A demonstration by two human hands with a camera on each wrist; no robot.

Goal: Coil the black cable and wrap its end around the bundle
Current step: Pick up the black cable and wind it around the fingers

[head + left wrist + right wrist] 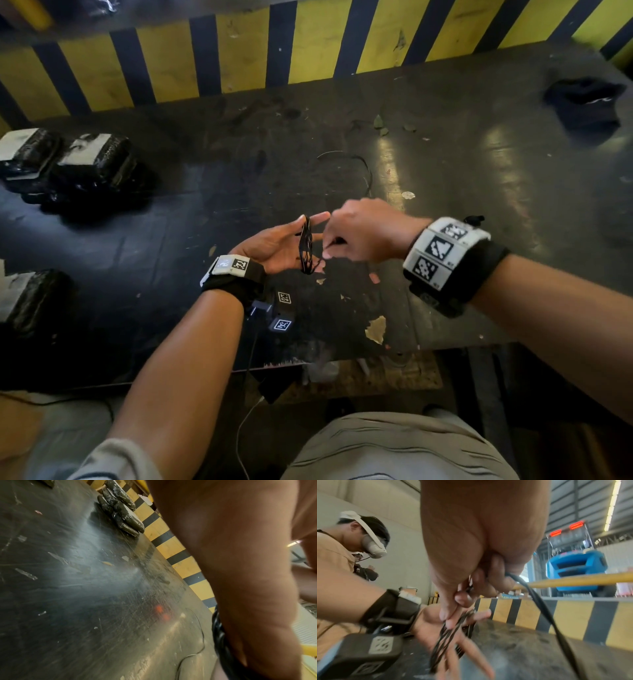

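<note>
The black cable [306, 245] is wound in several loops around the straight, spread fingers of my left hand [279, 244], which is held palm up above the dark table [191, 219]. My right hand [354, 233] is just right of the coil and pinches the cable strand in curled fingers. In the right wrist view the coil [447, 638] crosses the left fingers, and the free strand [544, 609] runs from the right hand [471, 566] down to the right. The loose tail [363, 169] lies on the table beyond the hands. The left wrist view shows the coil [218, 627] and the tail [201, 635].
Black plastic-wrapped packs [82, 168] sit at the table's left, with another [30, 298] nearer me. A dark bundle [584, 102] lies at the far right. A yellow-and-black striped barrier [239, 54] bounds the far edge. A blue forklift [576, 572] stands behind it.
</note>
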